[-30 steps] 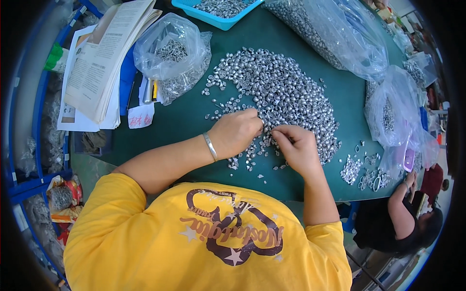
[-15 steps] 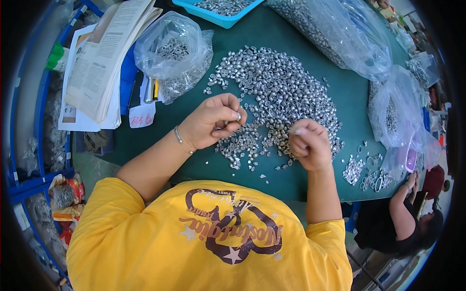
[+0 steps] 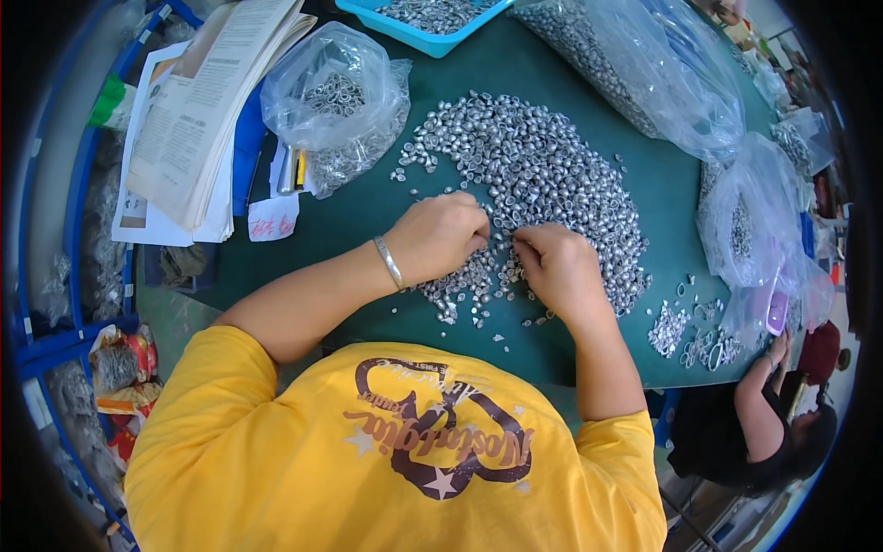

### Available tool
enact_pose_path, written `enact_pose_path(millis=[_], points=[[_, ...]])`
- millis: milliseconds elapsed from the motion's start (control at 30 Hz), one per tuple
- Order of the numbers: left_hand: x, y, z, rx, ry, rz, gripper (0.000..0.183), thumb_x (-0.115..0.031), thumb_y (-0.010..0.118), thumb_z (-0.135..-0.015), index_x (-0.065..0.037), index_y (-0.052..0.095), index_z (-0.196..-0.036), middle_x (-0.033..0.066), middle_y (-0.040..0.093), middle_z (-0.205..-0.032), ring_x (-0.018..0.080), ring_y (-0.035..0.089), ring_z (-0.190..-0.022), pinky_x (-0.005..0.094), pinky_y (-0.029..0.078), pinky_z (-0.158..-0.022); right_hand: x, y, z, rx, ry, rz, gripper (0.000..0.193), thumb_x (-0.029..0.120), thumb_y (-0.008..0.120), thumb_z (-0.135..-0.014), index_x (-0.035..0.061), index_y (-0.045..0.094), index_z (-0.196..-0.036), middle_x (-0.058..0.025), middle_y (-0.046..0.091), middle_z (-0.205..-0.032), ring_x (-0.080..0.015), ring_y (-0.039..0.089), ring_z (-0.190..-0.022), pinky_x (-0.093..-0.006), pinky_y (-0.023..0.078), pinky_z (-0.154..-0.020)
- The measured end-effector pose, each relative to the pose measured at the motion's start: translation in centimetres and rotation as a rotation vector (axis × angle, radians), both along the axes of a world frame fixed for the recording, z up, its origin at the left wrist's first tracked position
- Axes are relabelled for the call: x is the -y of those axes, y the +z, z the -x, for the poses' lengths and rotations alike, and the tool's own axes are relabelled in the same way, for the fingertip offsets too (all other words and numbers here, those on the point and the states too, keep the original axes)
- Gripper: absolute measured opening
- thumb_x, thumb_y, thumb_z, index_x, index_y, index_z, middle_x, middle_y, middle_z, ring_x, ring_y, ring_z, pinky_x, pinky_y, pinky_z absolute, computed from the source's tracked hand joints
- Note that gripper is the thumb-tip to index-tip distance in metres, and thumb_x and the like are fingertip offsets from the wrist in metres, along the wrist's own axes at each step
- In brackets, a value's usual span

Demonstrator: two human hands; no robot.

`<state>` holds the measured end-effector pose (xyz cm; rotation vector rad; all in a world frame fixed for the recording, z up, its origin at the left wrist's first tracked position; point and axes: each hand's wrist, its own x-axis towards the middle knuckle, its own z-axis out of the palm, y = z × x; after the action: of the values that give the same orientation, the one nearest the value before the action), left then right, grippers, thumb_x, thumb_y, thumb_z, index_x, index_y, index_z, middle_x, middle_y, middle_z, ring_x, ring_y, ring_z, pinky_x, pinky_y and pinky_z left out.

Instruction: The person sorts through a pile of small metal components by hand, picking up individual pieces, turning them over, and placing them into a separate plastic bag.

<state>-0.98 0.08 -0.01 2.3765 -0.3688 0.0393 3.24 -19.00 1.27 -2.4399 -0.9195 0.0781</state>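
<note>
A wide heap of small silver metal pieces (image 3: pixel 552 166), many of them hollow and cup-like, is spread over the green table. My left hand (image 3: pixel 443 237), with a bangle on its wrist, is at the heap's near left side, its fingers curled closed and turned downward. Just right of it, my right hand (image 3: pixel 561 267) bends in over the near edge of the heap with thumb and fingers pinched together. The fingertips of both hands face each other a short way apart. Whatever they pinch is hidden by the fingers. A smaller cluster of pieces (image 3: pixel 448 299) lies below my left hand.
An open plastic bag (image 3: pixel 336 92) of metal pieces stands behind left, beside papers (image 3: pixel 189 129). A blue tray (image 3: pixel 432 41) sits at the back. Large filled bags (image 3: pixel 635 74) line the right. Small piles (image 3: pixel 669 329) lie near right, where another person (image 3: pixel 750 423) sits.
My left hand has turned over and moved slightly right and down. My right hand has moved left toward it. A silver piece seen in the left fingers is now out of sight.
</note>
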Motion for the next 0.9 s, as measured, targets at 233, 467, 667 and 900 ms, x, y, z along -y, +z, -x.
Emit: enact_pose_path(millis=[233, 467, 667, 900], points=[[1.1, -0.7, -0.3, 0.121, 0.001, 0.043, 0.008, -0.008, 0.065, -0.073, -0.006, 0.064, -0.080, 0.0093, 0.054, -0.074, 0.0276, 0.056, -0.072, 0.0355, 0.046, -0.063, -0.2, 1.3, -0.1, 0.003, 0.043, 0.154, 0.008, 0.012, 0.061, -0.075, 0.0069, 0.065, -0.080, -0.0128, 0.061, -0.075, -0.0311, 0.060, -0.068, -0.0390, 0.049, -0.061], [0.8, 0.0, -0.6, -0.039, -0.002, 0.233, 0.014, -0.007, 0.066, -0.073, -0.005, 0.064, -0.087, 0.0075, 0.056, -0.074, 0.0220, 0.056, -0.069, 0.0315, 0.045, -0.061, 1.6, 2.1, -0.5, -0.935, -0.199, -0.493, 0.014, 0.006, 0.060, -0.083, -0.0033, 0.064, -0.093, 0.0023, 0.057, -0.068, -0.0069, 0.049, -0.055, -0.0216, 0.041, -0.050], [0.1, 1.6, 0.7, -0.831, 0.080, 1.073, 0.006, 0.000, 0.061, -0.080, -0.001, 0.060, -0.086, -0.0001, 0.054, -0.071, 0.0039, 0.046, -0.054, 0.0148, 0.034, -0.045, 2.9, -0.1, -0.4, -1.523, -0.033, -1.049, 0.019, 0.006, 0.056, -0.086, -0.0058, 0.059, -0.101, 0.0019, 0.047, -0.060, -0.0036, 0.030, -0.043, -0.0186, 0.022, -0.039], [-2.2, 1.0, 1.1, -0.813, 0.068, 1.684, 0.015, -0.013, 0.056, -0.083, 0.000, 0.056, -0.089, 0.0051, 0.050, -0.067, 0.0101, 0.043, -0.051, 0.0208, 0.036, -0.045, 3.0, 0.3, -0.8, -1.503, -0.001, -1.213, 0.018, 0.009, 0.053, -0.081, -0.0066, 0.059, -0.086, -0.0103, 0.057, -0.070, -0.0084, 0.040, -0.044, -0.0192, 0.030, -0.038]])
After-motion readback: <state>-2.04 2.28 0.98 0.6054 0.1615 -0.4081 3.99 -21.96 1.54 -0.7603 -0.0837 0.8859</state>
